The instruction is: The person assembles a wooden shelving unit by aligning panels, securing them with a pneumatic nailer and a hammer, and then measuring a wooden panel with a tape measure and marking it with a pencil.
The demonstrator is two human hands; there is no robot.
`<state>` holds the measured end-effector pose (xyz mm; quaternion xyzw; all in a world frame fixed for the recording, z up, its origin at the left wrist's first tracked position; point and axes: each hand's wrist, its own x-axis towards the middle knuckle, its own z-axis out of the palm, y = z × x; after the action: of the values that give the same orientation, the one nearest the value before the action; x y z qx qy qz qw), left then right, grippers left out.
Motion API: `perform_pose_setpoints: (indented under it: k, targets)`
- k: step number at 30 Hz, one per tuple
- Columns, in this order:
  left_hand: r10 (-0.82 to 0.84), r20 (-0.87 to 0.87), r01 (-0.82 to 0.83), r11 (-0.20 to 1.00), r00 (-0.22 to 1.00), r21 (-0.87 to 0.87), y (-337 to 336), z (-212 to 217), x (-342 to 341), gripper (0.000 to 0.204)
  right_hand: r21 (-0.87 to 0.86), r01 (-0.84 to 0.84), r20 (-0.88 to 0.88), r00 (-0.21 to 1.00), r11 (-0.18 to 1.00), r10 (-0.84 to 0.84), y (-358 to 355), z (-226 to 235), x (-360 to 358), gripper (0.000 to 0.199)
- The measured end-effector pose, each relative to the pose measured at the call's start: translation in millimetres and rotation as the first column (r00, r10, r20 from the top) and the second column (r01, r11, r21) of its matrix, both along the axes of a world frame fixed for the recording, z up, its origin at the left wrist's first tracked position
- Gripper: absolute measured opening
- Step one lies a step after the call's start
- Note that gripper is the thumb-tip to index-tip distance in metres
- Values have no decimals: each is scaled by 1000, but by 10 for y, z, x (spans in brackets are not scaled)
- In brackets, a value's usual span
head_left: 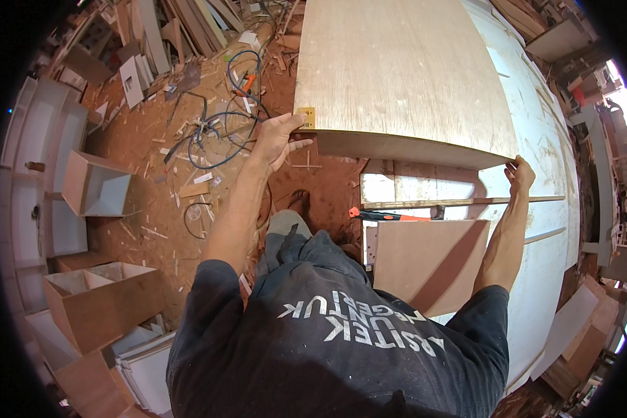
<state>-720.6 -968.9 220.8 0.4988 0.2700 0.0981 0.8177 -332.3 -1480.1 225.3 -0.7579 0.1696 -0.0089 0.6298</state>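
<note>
A large light plywood sheet (404,70) stretches away in front of me, its near edge raised above the white work surface. My left hand (283,139) grips the near left corner, thumb on top beside a small yellow label (306,118) and fingers beneath. At the near right corner, my right hand (519,174) is closed on the edge. Below the raised edge lies a hammer (397,215) with an orange and black handle, next to a smaller reddish-brown panel (425,261). The sheet hides what is under its far part.
The white work surface (543,209) carries thin wooden strips (467,202). On the floor to the left are a tangled blue hose (219,136), an orange tool (246,85) and wood scraps. Open wooden boxes (101,299) stand at lower left, and leaning boards (174,31) at far left.
</note>
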Motion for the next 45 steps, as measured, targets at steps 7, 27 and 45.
perform_pose_setpoints:
  k: [7, 27, 45]
  targets:
    - [87, 227, -209, 777, 970, 594, -134, -68, -124, 73, -86, 25, -5, 1000, 996, -26, 0, 4, -9, 28]
    - [114, 236, -254, 183, 965, 950, -292, -112, -18, 64, -100, 39, 0, 999, 994, -39, 25, -12, -46, 28]
    - [-100, -404, 328, 769, 909, 548, -611, -1388, -1258, 65, -349, 1, 162, 985, 937, 59, -281, -530, 451, 23]
